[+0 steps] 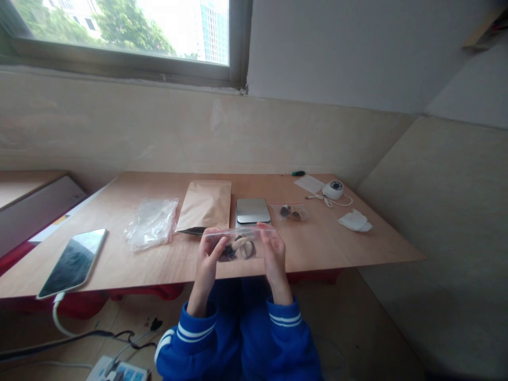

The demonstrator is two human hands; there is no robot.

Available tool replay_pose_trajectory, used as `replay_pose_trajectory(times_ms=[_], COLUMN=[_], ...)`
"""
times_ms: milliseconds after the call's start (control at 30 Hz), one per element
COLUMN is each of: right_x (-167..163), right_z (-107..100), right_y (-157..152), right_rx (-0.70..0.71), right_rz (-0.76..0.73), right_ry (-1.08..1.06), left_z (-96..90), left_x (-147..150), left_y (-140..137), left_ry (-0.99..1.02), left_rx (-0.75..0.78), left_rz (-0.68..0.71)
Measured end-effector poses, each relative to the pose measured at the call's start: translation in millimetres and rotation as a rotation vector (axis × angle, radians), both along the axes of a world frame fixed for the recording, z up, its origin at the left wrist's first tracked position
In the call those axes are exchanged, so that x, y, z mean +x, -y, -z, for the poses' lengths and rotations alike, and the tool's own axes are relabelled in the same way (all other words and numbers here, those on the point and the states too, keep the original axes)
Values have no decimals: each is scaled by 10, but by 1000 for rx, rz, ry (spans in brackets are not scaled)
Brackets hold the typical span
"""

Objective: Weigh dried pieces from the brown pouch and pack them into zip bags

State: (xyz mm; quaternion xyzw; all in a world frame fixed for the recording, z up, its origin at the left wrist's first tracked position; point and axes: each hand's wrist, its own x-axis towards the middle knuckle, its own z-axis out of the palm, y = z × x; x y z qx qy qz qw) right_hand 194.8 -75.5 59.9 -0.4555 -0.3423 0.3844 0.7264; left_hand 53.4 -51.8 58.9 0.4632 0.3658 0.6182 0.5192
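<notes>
Between my two hands, a clear zip bag (241,248) is held up over the table's front edge. Several pale and dark dried pieces, of a kind I cannot make out, show through the plastic. My left hand (209,251) pinches the bag's left end, thumb in front. At the right end, my right hand (273,247) is closed on the bag near its top seal. Just behind stands a small scale (253,210) with a silver plate. A brown paper pouch (208,203) lies left of it, its dark mouth facing me. Another filled zip bag (299,214) lies right of the scale.
Clear plastic bags (154,225) lie left of the pouch, and a phone (75,262) with a cable sits at the left edge. On the right are a white round device (332,189) with a cord, crumpled white tissue (355,220) and a green-handled screwdriver (298,173).
</notes>
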Motion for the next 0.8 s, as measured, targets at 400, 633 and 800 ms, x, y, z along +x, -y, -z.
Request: replay_pose_trajectory(times_ms=[400,633,800], right_x=[1,2,20], right_z=[12,28,41], right_y=[9,-2,3], right_rx=[9,26,29], right_rz=[3,45,56], right_ry=[95,104,163], left_z=[-8,-20,-34], left_x=[-10,-23,-51], left_y=[-34,-30,-36], left_ry=[-112,-139,-159], left_rx=[7,-8,-11], left_rz=[-85,-55,-73])
